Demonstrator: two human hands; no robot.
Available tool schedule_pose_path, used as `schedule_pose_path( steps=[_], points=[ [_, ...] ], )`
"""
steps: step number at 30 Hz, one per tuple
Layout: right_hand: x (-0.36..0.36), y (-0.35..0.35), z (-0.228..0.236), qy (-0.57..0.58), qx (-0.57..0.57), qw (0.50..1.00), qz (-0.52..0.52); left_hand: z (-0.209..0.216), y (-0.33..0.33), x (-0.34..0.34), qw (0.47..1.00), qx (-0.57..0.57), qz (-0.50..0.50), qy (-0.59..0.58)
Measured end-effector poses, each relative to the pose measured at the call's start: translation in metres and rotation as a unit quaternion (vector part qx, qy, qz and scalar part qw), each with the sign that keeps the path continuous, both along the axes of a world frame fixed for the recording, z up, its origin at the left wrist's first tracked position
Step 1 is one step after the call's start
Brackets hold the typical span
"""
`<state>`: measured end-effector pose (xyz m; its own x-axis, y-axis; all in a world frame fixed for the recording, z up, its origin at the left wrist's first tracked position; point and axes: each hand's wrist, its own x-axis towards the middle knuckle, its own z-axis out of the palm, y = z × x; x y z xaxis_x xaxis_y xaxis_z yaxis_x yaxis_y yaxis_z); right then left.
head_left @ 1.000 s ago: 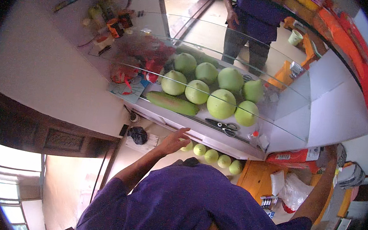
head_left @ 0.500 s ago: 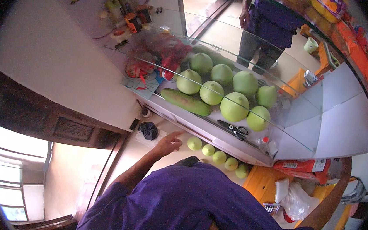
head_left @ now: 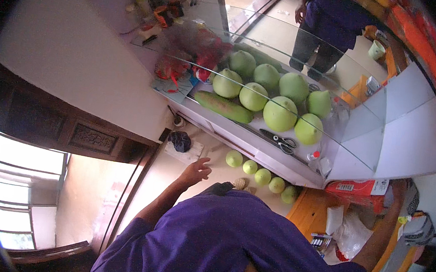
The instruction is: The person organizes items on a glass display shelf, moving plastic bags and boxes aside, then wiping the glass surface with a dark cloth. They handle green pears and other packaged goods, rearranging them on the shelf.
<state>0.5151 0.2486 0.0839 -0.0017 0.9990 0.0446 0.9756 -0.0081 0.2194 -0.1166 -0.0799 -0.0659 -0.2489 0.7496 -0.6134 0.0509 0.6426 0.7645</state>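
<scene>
My left hand (head_left: 196,171) hangs in the air left of my body, fingers apart and holding nothing. Close to it, a row of small pale-green round fruits (head_left: 262,176) lies along the foot of the white cabinet. My right hand (head_left: 398,192) reaches out to the far right, beside a red package (head_left: 356,188); its fingers are too dim to make out. On the glass-fronted cabinet shelf (head_left: 278,155) sit several green pomelos (head_left: 280,114), a long green gourd (head_left: 223,106) and black-handled scissors (head_left: 285,143). The mirror behind repeats them.
A black plastic bag (head_left: 180,141) lies on a white slab by the wall. An orange wooden bench (head_left: 307,211) holds a clear plastic bag (head_left: 350,231). A small red-capped bottle (head_left: 313,156) stands at the shelf's right end. A dark carved door (head_left: 93,140) is at left.
My view has shifted slightly, so the shelf sits higher and further right. My left hand has drawn back a little from the round fruits. My right arm stays stretched out beside the red package.
</scene>
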Motion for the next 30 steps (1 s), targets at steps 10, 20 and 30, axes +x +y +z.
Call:
schedule_pose_path(
  steps=[10, 20, 30],
  points=[
    [0.002, -0.009, -0.026, 0.040, 0.095, 0.994, -0.035, -0.018, -0.012, 0.018, 1.000, -0.008, -0.019, 0.008],
    [0.000, -0.057, -0.012, 0.244, 0.238, 0.931, 0.132, -0.005, -0.011, 0.043, 0.998, -0.039, -0.051, 0.021],
    [-0.062, -0.143, -0.006, 0.310, 0.406, 0.857, 0.064, -0.002, 0.002, 0.035, 0.996, -0.013, -0.076, 0.047]
  ],
)
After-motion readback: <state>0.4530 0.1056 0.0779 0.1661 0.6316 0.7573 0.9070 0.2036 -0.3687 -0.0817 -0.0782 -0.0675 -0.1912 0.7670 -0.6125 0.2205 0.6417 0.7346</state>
